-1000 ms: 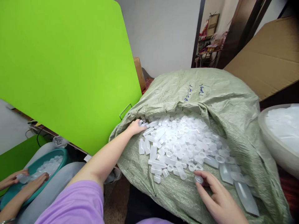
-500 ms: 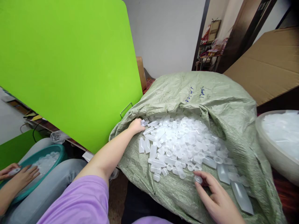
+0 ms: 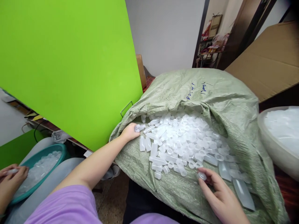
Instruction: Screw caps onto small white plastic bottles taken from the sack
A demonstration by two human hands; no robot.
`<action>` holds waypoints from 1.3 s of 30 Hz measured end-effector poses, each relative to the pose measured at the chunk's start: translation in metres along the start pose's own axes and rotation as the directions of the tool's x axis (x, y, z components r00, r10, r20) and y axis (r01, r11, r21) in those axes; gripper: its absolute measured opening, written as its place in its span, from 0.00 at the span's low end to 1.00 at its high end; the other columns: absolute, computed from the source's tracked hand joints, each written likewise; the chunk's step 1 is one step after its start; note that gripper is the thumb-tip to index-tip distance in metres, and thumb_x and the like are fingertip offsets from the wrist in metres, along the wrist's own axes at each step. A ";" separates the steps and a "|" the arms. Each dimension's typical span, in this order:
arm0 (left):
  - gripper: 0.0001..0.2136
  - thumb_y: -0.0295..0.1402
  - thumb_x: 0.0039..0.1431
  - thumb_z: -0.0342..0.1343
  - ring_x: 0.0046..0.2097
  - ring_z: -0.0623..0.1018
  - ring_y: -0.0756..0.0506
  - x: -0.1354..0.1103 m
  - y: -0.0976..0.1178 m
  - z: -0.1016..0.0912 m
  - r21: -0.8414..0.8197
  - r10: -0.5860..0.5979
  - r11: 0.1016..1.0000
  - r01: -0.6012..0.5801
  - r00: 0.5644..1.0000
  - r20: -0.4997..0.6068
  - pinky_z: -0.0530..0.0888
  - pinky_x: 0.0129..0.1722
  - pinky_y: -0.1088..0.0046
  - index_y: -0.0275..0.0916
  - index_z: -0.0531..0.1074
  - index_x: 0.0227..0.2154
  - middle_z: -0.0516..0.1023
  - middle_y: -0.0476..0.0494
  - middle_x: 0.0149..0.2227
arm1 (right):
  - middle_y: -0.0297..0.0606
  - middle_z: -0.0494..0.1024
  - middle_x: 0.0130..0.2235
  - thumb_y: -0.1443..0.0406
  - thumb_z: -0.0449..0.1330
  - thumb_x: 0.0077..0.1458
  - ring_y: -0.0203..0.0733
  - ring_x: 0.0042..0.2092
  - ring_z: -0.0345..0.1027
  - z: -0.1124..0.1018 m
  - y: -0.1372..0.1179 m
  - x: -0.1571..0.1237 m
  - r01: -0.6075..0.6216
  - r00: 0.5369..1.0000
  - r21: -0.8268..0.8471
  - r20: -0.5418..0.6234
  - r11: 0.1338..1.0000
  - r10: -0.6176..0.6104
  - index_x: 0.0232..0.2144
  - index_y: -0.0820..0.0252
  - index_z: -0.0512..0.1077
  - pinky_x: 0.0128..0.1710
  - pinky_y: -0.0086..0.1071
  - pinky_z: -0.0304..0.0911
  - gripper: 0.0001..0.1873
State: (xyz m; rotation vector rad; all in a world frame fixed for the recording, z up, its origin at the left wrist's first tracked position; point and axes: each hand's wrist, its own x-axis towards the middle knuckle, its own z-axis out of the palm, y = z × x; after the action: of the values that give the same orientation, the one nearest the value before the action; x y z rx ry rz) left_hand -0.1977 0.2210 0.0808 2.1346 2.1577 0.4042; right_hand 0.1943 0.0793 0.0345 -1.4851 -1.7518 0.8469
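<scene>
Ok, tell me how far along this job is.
Done: the white round plastic basin at right already holds translucent pieces. In hand: the left hand grips a small translucent plastic bottle, the right hand pinches a small clear round cap. Left: a large heap of translucent bottles and caps fills the open green woven sack.
</scene>
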 end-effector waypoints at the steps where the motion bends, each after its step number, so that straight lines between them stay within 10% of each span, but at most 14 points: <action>1: 0.16 0.36 0.44 0.56 0.43 0.74 0.41 -0.002 -0.002 0.002 -0.010 -0.015 1.000 0.015 1.000 -0.004 0.70 0.45 0.68 0.36 0.70 0.38 0.73 0.40 0.41 | 0.39 0.73 0.44 0.54 0.52 0.56 0.38 0.41 0.70 0.000 0.000 0.000 -0.002 1.000 0.001 0.003 1.000 0.002 0.45 0.54 0.66 0.36 0.25 0.68 0.17; 13: 0.39 0.50 0.42 0.60 0.63 0.56 0.38 -0.016 -0.023 -0.007 -0.137 0.070 0.990 -0.039 0.971 0.227 0.55 0.61 0.65 0.34 0.60 0.56 0.53 0.33 0.63 | 0.40 0.75 0.42 0.54 0.55 0.53 0.40 0.38 0.72 -0.003 -0.001 0.004 0.019 1.000 -0.031 -0.008 0.999 -0.020 0.43 0.56 0.69 0.30 0.24 0.68 0.18; 21: 0.36 0.30 0.41 0.57 0.64 0.51 0.37 -0.022 -0.014 -0.017 -0.128 0.056 0.992 -0.018 0.950 0.306 0.51 0.62 0.65 0.38 0.58 0.58 0.47 0.37 0.65 | 0.38 0.76 0.42 0.53 0.55 0.52 0.40 0.38 0.72 -0.003 0.007 0.005 0.004 1.000 -0.048 0.008 0.999 -0.004 0.43 0.54 0.70 0.31 0.25 0.68 0.18; 39: 0.31 0.41 0.51 0.55 0.64 0.53 0.40 -0.046 -0.024 -0.014 -0.169 0.100 0.983 -0.068 0.976 0.193 0.50 0.62 0.66 0.40 0.57 0.59 0.50 0.39 0.64 | 0.40 0.75 0.40 0.53 0.55 0.52 0.40 0.37 0.72 -0.004 -0.003 0.004 -0.030 1.000 -0.005 0.002 1.000 0.030 0.43 0.56 0.70 0.27 0.24 0.67 0.19</action>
State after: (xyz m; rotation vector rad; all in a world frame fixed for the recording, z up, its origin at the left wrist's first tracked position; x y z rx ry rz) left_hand -0.2228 0.1737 0.0831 2.0842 1.8654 0.3398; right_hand 0.1959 0.0827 0.0392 -1.5174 -1.7379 0.8601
